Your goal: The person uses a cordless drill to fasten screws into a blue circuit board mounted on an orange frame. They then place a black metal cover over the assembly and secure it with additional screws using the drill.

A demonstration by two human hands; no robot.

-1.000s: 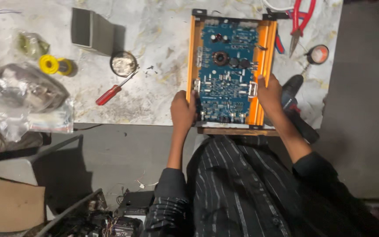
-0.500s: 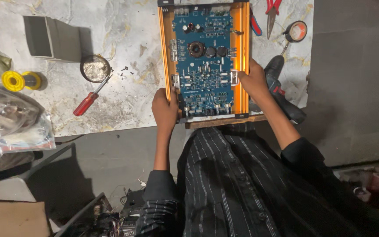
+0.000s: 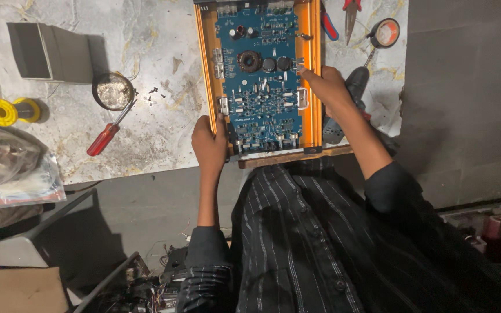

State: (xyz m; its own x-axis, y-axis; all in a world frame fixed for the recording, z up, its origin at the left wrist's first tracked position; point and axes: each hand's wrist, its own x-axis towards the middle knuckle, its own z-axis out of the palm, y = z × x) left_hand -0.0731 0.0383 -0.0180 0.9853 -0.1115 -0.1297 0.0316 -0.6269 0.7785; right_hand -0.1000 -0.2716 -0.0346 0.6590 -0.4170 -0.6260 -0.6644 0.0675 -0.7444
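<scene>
Marbled, stained stone made up the worktop, seen from the head camera looking straight down, with grey floor below its near edge. At the front of the worktop lay an orange metal chassis holding a blue circuit board, both lengthwise away from the person. The left hand was clasped over the chassis's near left corner, thumb on the orange rail. The right hand rested on the right rail farther up, fingertips curled inward onto the board's edge; how firmly it gripped could not be told. Just beside that wrist lay a dark power drill. Left of the chassis, well apart, sat a red-handled screwdriver, a small round tin, a yellow spool and a grey box. Red pliers lay at the top right.
</scene>
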